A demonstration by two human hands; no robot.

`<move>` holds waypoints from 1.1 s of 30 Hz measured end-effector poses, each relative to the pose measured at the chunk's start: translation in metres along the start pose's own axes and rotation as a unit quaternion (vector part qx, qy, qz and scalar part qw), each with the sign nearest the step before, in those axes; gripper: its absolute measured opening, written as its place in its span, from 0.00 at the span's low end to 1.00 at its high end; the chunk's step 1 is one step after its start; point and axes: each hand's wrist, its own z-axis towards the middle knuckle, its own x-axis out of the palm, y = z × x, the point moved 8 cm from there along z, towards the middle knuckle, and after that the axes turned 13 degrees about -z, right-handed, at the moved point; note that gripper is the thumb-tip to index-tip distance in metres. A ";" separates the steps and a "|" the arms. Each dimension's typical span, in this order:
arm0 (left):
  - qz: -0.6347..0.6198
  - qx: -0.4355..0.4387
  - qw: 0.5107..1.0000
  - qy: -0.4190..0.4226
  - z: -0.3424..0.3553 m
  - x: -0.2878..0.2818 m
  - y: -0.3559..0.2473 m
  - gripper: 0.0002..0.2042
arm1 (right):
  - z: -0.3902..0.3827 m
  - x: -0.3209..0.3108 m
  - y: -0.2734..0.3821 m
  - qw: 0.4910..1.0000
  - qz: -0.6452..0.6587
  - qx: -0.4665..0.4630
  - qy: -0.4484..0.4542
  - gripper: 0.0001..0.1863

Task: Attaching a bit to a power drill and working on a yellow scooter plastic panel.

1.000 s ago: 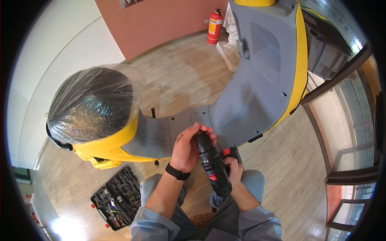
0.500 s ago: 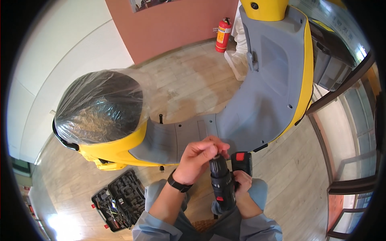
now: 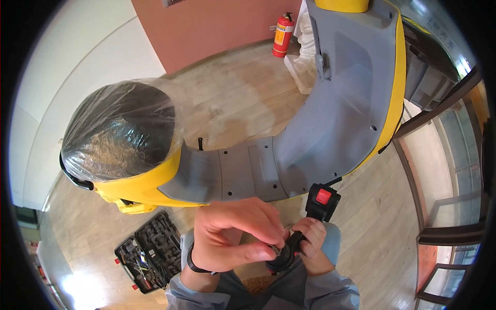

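Observation:
My right hand (image 3: 311, 238) is wrapped round the grip of a black cordless drill (image 3: 323, 202), whose battery with a red button points away from me. The drill's body is tilted so its chuck end faces up toward my view. In front of the chuck, my left hand (image 3: 235, 230) is closed, thumb and fingers pinched together. Whatever small thing sits between those fingertips is too hidden to name. The fingers cover much of the chuck. Just beyond both hands stretches the grey footboard (image 3: 248, 170) of a yellow scooter, with several screw holes in it.
An open black tool case (image 3: 150, 253) lies on the floor at the lower left. The scooter's seat (image 3: 124, 132) is wrapped in clear plastic. Behind stand a red fire extinguisher (image 3: 283, 35) and white wrapping (image 3: 304, 62). Glass panels line the right side.
The drill has tipped so its chuck faces up toward me and lower in view. My left hand has come closer to my view, still pinched at the chuck end.

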 end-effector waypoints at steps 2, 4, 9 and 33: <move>0.044 -0.005 0.999 0.019 0.002 0.004 0.000 0.10 | -0.001 0.000 -0.002 1.000 0.024 0.002 -0.012 0.24; 0.072 -0.019 0.997 0.003 0.003 0.003 0.003 0.11 | -0.001 0.001 -0.002 1.000 0.025 -0.001 -0.010 0.23; 0.093 -0.036 0.995 0.010 0.004 0.000 0.010 0.10 | -0.001 -0.001 -0.007 0.999 0.034 0.024 0.031 0.17; 0.166 -0.135 0.971 -0.109 0.006 -0.064 0.037 0.09 | -0.042 0.026 -0.027 0.991 -0.032 0.117 0.059 0.09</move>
